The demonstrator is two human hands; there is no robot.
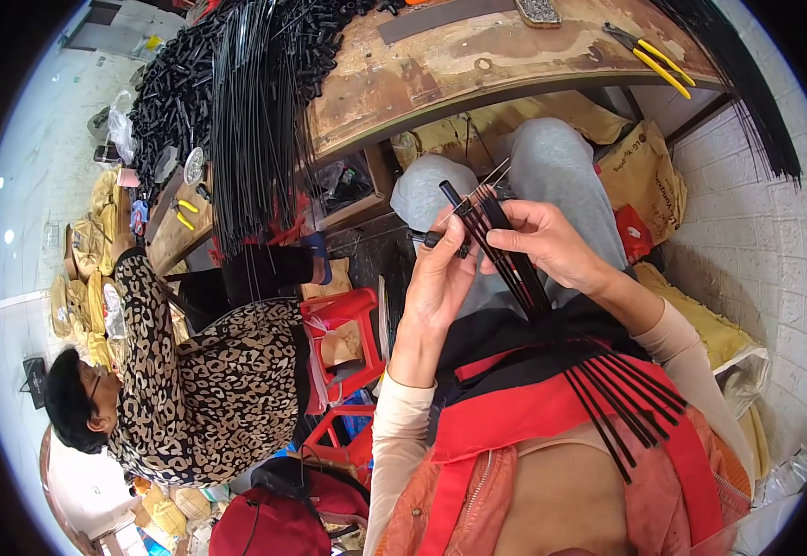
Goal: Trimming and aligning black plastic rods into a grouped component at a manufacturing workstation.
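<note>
A bundle of slim black rods, like a folded umbrella frame, slants across my lap. Its lower ends fan out over my red and black apron. My right hand grips the bundle near its upper end, thumb laid over the rods. On the other side, my left hand pinches close to the top of the same bundle, where a black tube and thin wires stick up. A small black fitting shows at the left fingers; exactly what they pinch is partly hidden.
Ahead stands a worn wooden table with yellow-handled pliers, a heap of black tubular parts and long black rods. At left, a person in a patterned top works near a red stool. Sacks lie rightward.
</note>
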